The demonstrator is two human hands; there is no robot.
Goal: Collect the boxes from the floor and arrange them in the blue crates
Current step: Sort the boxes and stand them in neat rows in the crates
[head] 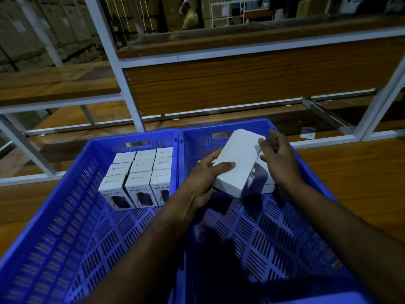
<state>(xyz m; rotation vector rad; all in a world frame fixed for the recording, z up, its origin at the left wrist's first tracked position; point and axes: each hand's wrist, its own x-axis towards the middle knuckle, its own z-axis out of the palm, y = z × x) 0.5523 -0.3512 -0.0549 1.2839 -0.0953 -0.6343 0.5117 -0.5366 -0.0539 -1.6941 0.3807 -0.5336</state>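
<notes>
Two blue slotted crates stand side by side in front of me. The left crate [72,194] holds several white boxes [138,174] packed upright in rows at its far end. Over the far part of the right crate [291,233] I hold a white box [238,156], tilted. My left hand [206,178] grips its near left edge, thumb on top. My right hand [280,159] holds its far right side. Under the held box, the white edge of another box [269,188] shows in the right crate.
A white metal rack [122,69] with wooden shelves rises just behind the crates. Wooden floor [361,172] lies to the right and left. A small paper slip [308,133] lies on the low shelf at the right. A person [188,16] stands far behind the rack.
</notes>
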